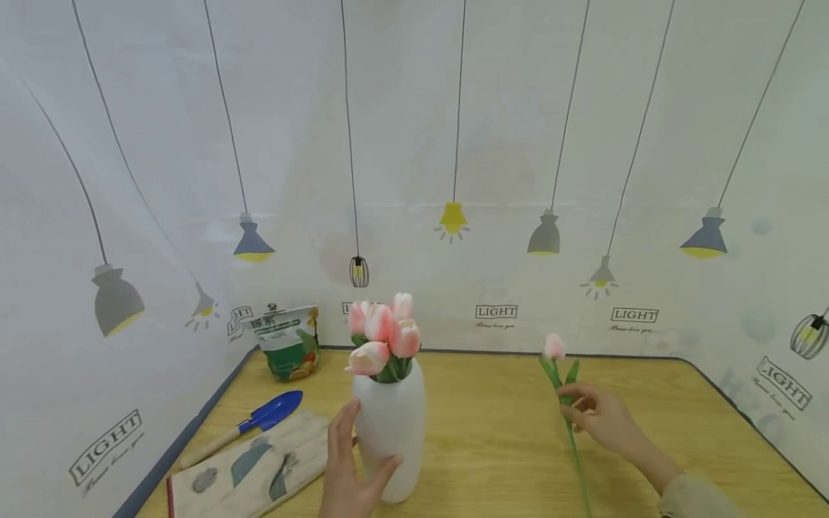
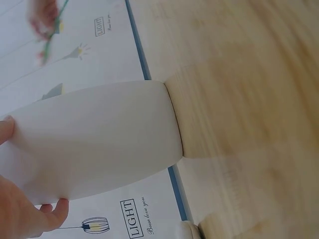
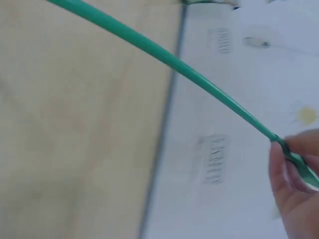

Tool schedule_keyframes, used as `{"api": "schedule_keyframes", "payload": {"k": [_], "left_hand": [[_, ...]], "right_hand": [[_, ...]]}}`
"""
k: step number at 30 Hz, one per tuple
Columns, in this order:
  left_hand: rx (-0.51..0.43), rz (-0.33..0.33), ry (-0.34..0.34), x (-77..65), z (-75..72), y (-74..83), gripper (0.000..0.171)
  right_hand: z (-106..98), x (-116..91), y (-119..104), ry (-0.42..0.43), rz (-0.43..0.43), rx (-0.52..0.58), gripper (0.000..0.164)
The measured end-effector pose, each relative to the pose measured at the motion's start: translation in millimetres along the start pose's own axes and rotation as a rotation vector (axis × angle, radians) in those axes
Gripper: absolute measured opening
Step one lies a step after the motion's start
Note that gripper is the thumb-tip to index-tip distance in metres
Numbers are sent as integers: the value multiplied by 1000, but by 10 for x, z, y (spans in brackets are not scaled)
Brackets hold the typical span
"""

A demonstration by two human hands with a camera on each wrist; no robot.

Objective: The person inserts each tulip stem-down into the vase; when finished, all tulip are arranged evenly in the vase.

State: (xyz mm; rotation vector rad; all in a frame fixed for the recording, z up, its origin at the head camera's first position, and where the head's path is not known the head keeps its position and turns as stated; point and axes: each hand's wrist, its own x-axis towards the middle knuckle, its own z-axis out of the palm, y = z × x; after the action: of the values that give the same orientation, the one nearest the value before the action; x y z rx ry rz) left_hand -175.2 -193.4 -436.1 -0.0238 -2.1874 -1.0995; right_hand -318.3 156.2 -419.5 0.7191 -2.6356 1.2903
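A white vase stands upright on the wooden table, with several pink and white tulips bunched in its mouth. My left hand grips the vase's side, thumb in front and fingers on its left. In the left wrist view the vase's base meets the tabletop. Off to the right, my right hand pinches a single tulip just below its leaves. Its long green stem slants down away from the fingers in the right wrist view, and the bloom points up.
Left of the vase lie patterned fabric gloves and a blue trowel with a wooden handle. A green and white bag stands in the back left corner. Behind the table hangs a white backdrop printed with lamps.
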Motion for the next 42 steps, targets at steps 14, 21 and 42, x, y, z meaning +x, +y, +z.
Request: {"api": "schedule_keyframes", "payload": {"k": [14,21,42], "left_hand": [[-31,13,12,4,21,-14,93],[-20,17,13,10,20,-18,91],[11,-57,-14,-5,-10,7,86]], "right_hand": [[-269,930,-2397,670,-710,291,22],[-174,975,-2640,711,-746,232,22],[204,970,-2640,540,-786,122,19]]}}
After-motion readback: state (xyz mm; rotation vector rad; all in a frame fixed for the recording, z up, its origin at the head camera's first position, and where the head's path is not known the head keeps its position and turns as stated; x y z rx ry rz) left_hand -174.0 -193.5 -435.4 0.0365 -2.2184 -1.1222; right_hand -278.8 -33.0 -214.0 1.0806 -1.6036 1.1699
